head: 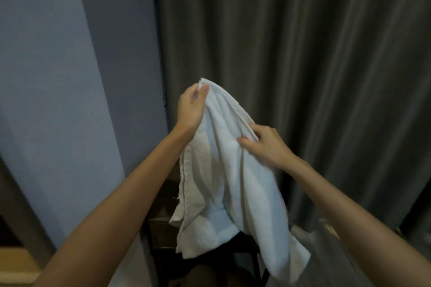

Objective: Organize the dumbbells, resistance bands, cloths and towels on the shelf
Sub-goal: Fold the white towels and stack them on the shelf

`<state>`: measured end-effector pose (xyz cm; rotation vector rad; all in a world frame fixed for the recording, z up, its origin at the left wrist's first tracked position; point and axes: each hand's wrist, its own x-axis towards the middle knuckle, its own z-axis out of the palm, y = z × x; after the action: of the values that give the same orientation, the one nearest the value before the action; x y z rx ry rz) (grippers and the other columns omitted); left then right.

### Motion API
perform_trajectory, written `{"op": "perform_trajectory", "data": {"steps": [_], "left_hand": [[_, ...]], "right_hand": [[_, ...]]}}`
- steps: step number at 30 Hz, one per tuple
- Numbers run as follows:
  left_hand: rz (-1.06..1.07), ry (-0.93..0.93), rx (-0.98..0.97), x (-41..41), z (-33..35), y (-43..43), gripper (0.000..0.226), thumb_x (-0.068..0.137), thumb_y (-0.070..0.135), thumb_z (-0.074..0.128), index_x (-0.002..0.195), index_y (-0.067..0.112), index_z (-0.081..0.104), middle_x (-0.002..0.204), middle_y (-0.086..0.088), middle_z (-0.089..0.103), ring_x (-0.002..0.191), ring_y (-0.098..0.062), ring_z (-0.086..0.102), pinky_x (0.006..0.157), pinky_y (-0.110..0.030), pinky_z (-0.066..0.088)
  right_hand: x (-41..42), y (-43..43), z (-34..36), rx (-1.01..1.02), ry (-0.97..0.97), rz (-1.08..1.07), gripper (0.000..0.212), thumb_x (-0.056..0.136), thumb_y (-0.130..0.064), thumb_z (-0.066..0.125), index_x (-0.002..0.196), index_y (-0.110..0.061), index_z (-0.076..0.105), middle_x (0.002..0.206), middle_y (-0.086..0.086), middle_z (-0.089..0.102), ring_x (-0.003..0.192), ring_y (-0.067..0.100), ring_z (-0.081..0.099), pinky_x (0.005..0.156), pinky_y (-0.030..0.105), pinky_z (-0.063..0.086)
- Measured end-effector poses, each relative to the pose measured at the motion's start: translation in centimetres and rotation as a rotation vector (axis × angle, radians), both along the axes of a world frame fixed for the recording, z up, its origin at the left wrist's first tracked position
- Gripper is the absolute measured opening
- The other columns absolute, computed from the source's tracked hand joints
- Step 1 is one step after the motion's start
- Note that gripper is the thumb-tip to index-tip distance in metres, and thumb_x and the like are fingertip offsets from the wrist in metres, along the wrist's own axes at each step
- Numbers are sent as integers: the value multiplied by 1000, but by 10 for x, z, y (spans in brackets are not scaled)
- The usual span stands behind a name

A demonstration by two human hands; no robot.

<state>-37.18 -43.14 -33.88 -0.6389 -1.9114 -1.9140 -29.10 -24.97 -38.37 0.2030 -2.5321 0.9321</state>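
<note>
At the far left I see a blue-grey wall (58, 77). In the bottom left corner there is a strip of pale wooden surface (16, 265), too blurred for me to say what it belongs to.

Moving in, the left hand (190, 107) is raised in front of the wall's edge. It pinches the top corner of the white cloth (224, 182) between the thumb and the curled fingers, and a small frayed tip of the corner pokes up just above the thumb. From that pinch the cloth falls down and to the right in long loose folds. It hangs in the air between the two forearms, its lower edge bunched and uneven.

Under the hanging cloth, low in the middle of my view, stands the dark shelf (161, 235). The cloth hides most of it and I cannot tell whether the two touch. Nor can I tell what lies on its boards, which are dim and smeared.

To the right, and lower than the first grip, the right hand (265, 144) holds the cloth's upper edge. The thumb is on the near side and the fingers are curled round a gathered fold behind. The stretch of edge between the two hands slopes down from left to right and looks slack rather than taut.

Behind all this, on the right, a dark grey curtain (314, 53) hangs in vertical pleats, reaching down past the cloth.
</note>
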Motion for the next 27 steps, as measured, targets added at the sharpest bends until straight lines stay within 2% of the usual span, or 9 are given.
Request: {"op": "perform_trajectory", "data": {"steps": [5, 7, 11, 14, 17, 20, 22, 25, 27], "left_hand": [[65, -109, 130, -16, 13, 8, 32, 100, 24, 44, 68, 19, 44, 73, 6, 47, 65, -4, 44, 63, -19, 39], [66, -121, 127, -24, 17, 6, 31, 100, 26, 44, 70, 18, 44, 73, 5, 46, 65, -5, 43, 64, -20, 39], [87, -134, 178, -38, 18, -2, 23, 100, 27, 43, 82, 15, 52, 81, 3, 52, 74, -9, 50, 72, -25, 44], [115, -111, 208, -44, 30, -10, 24, 101, 26, 43, 78, 18, 50, 79, 4, 52, 75, -9, 50, 72, -25, 45], [179, -29, 268, -52, 76, -18, 30, 101, 21, 42, 71, 21, 43, 72, 7, 43, 66, -5, 40, 62, -18, 38], [180, 2, 392, -60, 140, -24, 32, 101, 24, 42, 68, 23, 39, 71, 5, 38, 69, -9, 36, 65, -25, 35], [153, 7, 463, -65, 164, -28, 28, 101, 26, 42, 73, 22, 45, 75, 4, 44, 72, -9, 42, 69, -26, 39], [142, -2, 446, -77, 164, -34, 24, 99, 32, 44, 97, 15, 61, 95, -3, 59, 89, -14, 53, 86, -32, 48], [149, -8, 409, -83, 158, -38, 23, 98, 35, 46, 89, 19, 60, 90, -1, 60, 88, -16, 54, 84, -33, 48]], "right_hand": [[5, 23, -17, 163, -294, -78, 39, 80, -42, 73, 81, -3, 68, 80, 8, 68, 71, 18, 64, 59, 27, 44], [12, 34, -30, 134, -384, -57, 42, 79, -41, 74, 81, 1, 68, 79, 7, 67, 69, 15, 62, 55, 20, 41], [27, 53, -35, 143, -569, -114, 50, 69, -47, 81, 54, -10, 50, 56, -3, 50, 51, 8, 46, 46, 15, 32], [30, 71, 0, 301, -371, -334, 51, 72, -54, 76, 51, -17, 48, 56, -3, 52, 58, 17, 55, 56, 27, 42], [34, 85, 69, 257, 136, -581, 37, 87, -48, 63, 73, -14, 64, 74, 7, 61, 70, 28, 61, 64, 37, 47], [32, 80, 143, 140, 609, -669, 26, 91, -37, 59, 93, -15, 72, 91, 8, 61, 76, 28, 59, 69, 42, 50], [28, 76, 171, 153, 671, -666, 26, 90, -38, 61, 92, -15, 73, 91, 8, 61, 78, 28, 59, 69, 42, 49], [35, 74, 188, 239, 459, -683, 44, 83, -58, 62, 87, -16, 73, 78, 7, 62, 73, 30, 58, 65, 33, 39], [44, 75, 200, 266, 468, -740, 50, 82, -60, 61, 88, -12, 72, 74, 6, 61, 66, 23, 52, 65, 31, 33]]}}
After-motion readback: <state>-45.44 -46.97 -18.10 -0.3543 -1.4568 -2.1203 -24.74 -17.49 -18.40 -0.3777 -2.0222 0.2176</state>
